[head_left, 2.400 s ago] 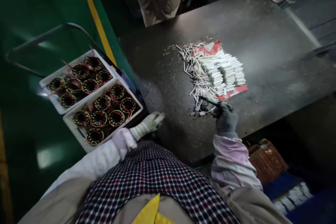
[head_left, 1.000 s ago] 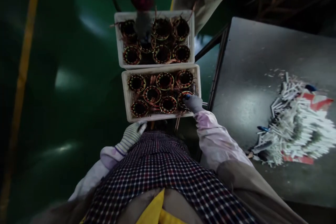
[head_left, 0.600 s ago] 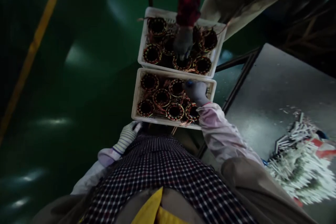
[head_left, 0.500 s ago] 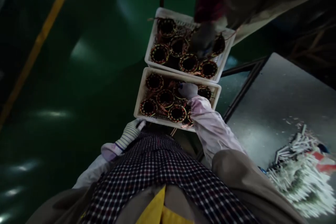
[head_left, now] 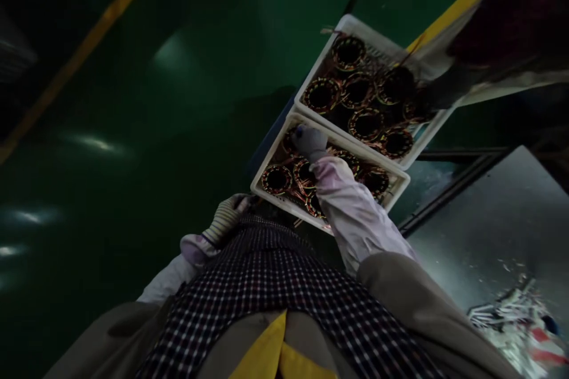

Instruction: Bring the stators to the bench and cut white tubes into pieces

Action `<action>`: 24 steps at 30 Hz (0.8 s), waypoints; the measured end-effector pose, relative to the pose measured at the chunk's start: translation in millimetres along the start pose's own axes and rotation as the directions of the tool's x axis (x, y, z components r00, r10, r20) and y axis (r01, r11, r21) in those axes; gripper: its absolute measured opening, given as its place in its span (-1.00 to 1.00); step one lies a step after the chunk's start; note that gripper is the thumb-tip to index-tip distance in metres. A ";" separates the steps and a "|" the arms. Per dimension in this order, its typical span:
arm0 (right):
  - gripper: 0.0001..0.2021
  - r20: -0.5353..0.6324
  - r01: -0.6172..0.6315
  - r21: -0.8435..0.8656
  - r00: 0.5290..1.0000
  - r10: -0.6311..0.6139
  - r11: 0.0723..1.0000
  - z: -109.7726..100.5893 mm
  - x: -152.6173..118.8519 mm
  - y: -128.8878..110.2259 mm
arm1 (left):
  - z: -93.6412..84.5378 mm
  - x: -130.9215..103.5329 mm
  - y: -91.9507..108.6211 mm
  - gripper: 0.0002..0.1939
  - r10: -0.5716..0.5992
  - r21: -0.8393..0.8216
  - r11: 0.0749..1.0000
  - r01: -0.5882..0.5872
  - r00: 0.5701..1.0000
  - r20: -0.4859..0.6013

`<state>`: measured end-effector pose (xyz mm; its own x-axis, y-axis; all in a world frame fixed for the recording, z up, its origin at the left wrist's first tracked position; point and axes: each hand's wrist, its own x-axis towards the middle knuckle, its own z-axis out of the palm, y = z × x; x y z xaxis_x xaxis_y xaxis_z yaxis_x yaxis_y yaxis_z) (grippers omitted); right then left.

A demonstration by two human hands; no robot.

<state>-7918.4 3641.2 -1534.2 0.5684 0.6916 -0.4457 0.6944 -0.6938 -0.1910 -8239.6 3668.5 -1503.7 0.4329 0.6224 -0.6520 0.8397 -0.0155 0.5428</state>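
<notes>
My right hand (head_left: 310,141), in a grey-white glove, is over the far left part of the near white crate (head_left: 276,200). Its fingers are curled at the rim of a copper-wound stator (head_left: 288,140), which it partly covers; what they grip is hidden. More ring-shaped stators with copper windings, such as one stator (head_left: 276,179) at the near left, stand in this crate. My left hand (head_left: 226,216), in a striped glove, is closed beside the crate's near left corner, and what lies in its fingers cannot be made out.
A second white crate (head_left: 320,50) of stators adjoins the near one. Another person's dark sleeve (head_left: 484,41) reaches over its right side. To the right lie a metal sheet (head_left: 502,213) and a heap of white strips (head_left: 511,323). A yellow line (head_left: 95,35) crosses the green floor.
My right hand has moved left within the near crate, from the middle stators to the far left one. The view has turned, and the other person's arm has shifted right.
</notes>
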 end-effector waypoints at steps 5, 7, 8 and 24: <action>-0.60 0.032 0.055 0.011 0.998 -0.055 0.998 14.3 -33.7 -32.7 | -11.4 8.3 -21.0 -0.63 -0.023 -0.001 1.000 0.023 0.999 -0.026; -0.63 0.157 0.086 0.050 0.983 -0.093 0.995 33.8 -65.4 -48.9 | -14.6 14.2 -24.2 -0.65 -0.055 0.031 0.998 0.057 0.997 -0.047; -0.66 0.240 0.087 0.064 0.966 -0.100 0.994 42.7 -79.3 -54.8 | -15.8 17.2 -23.9 -0.64 -0.034 0.040 0.999 0.035 0.999 -0.038; -0.59 0.168 -0.472 0.102 0.876 0.453 0.875 69.8 -166.6 104.5 | 52.5 89.8 110.7 -0.39 0.506 0.554 0.649 -0.522 0.840 0.197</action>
<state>-7971.4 3439.5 -1541.0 0.7383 0.2577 -0.6233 0.2943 -0.9546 -0.0461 -8090.6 3681.5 -1530.0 0.8532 0.3602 -0.3772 0.5007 -0.7680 0.3993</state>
